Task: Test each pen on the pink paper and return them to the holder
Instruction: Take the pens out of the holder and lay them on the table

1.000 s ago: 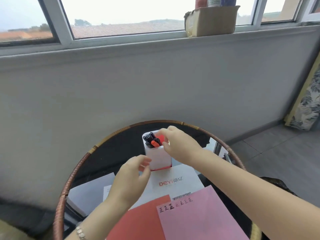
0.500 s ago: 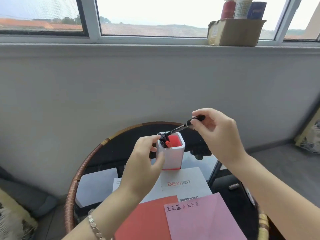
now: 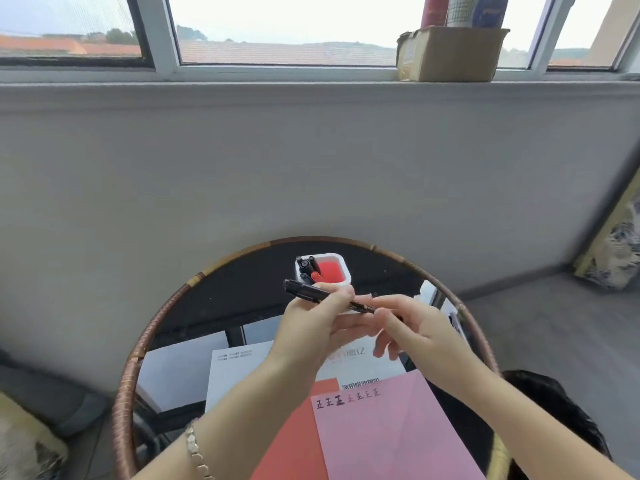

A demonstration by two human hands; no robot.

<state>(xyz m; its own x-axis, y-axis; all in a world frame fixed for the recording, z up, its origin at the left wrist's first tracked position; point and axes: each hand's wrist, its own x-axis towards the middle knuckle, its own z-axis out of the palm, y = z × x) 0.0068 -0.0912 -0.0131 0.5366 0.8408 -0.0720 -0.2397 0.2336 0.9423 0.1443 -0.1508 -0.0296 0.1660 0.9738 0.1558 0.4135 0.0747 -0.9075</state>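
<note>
A black pen lies level between both hands, in front of the white holder with its red inside. My left hand grips the pen near its middle. My right hand pinches the pen's right end. Several black pens and one red pen stand in the holder's left corner. The pink paper lies nearest me, with a row of small written marks along its top edge.
A round glass table with a woven rim carries a white printed sheet and a red sheet under the pink one. A cardboard box with bottles sits on the window sill. Grey wall behind.
My right hand drew the black pen out of the holder and brought it down. My left hand left the holder and took hold of the pen's middle.
</note>
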